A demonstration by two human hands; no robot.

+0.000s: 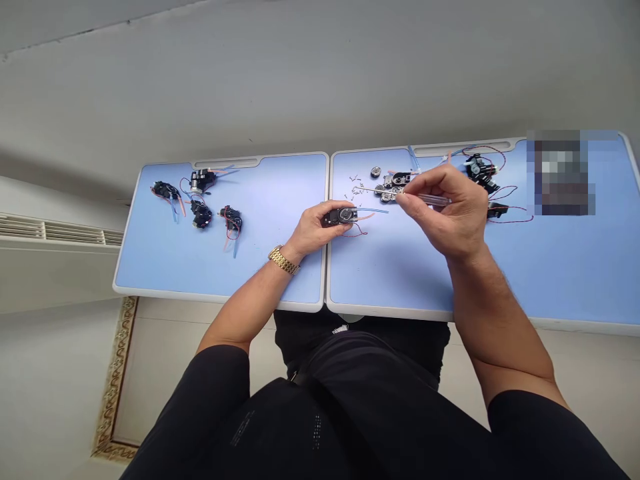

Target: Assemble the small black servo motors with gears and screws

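Observation:
My left hand [316,230] is closed around a small black motor-like device [341,217] near the seam between two table panels. Blue and orange tubes and a thin dark red wire trail from its right side. In my right hand [453,210] is a screwdriver [435,199] with a clear handle, its thin shaft pointing left. The tip reaches over a scatter of small screws [356,181], apart from the device; whether it touches a screw I cannot tell. Behind the shaft lie black and metallic parts [387,190], partly hidden by my right hand.
Several similar black devices [203,215] with wires and tubes lie on the left blue panel [280,187]. More wired devices [483,175] sit beyond my right hand. A small round part [375,172] lies near the screws. A pixelated patch covers something at the far right.

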